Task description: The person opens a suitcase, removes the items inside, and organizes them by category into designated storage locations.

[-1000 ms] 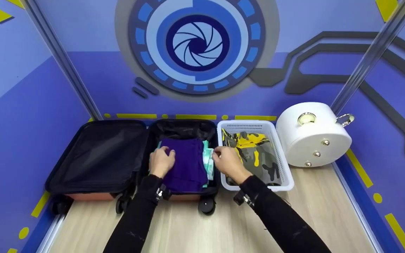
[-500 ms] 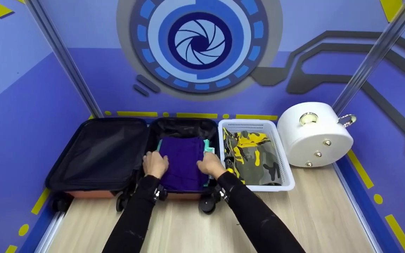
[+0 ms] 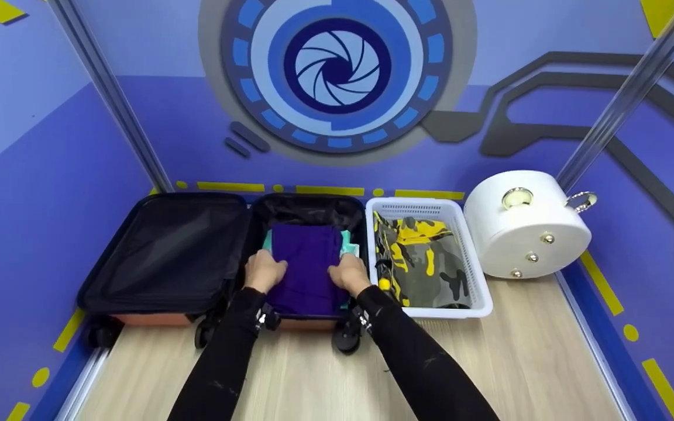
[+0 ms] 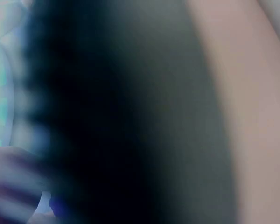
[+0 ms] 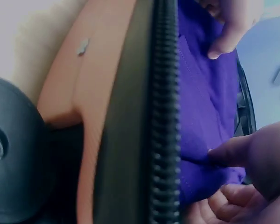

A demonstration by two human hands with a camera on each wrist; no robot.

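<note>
A folded purple garment (image 3: 306,263) lies in the right half of an open suitcase (image 3: 313,204), over mint-green cloth (image 3: 347,240) that shows at both sides. My left hand (image 3: 264,271) holds the garment's left edge, its thumb on top in the right wrist view. At the opposite edge my right hand (image 3: 350,273) grips the purple fabric, thumb above and curled fingers below. In the right wrist view the garment (image 5: 200,116) shows stitched seams beside the suitcase's zipper (image 5: 165,116). The left wrist view is mostly a blurred close-up of the suitcase's side.
The suitcase's other half (image 3: 167,251), with a black lining, lies at the left. To the right stands a white plastic basket (image 3: 480,286) with a folded yellow-and-grey camouflage garment (image 3: 430,269). Beyond it is a rounded white case (image 3: 527,225). Suitcase wheels (image 5: 14,154) stick out towards me.
My right hand has come left from the basket's edge down to the purple garment's right side. The left hand has lowered slightly at the left edge, and both hands now hold the garment.
</note>
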